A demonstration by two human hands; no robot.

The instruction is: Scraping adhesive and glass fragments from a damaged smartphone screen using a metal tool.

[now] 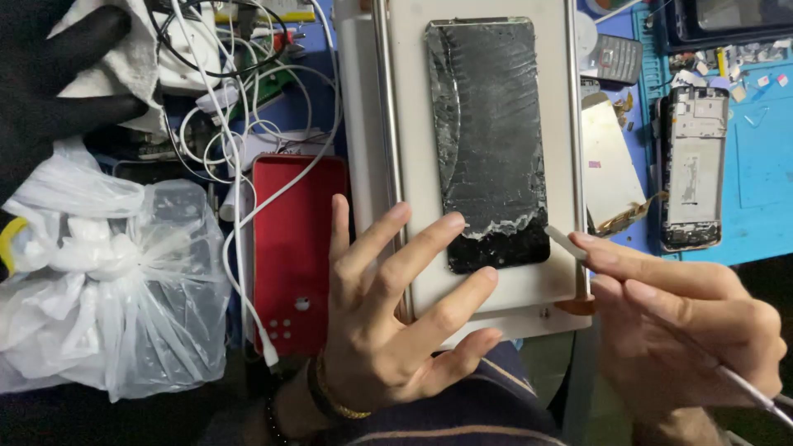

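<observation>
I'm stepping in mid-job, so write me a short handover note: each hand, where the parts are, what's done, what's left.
Left hand: open, fingertips pressing the lower left edge of the cracked phone screen on the white pad.
Right hand: grips a thin scraping tool, tip at the screen's lower right edge.
Done: the bottom strip looks scraped to bare black.
Left: film and residue cover the rest.
Phone frame lies on the blue mat.

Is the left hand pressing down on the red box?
No, the left hand rests its fingertips on the cracked phone screen, beside the red box.
</observation>
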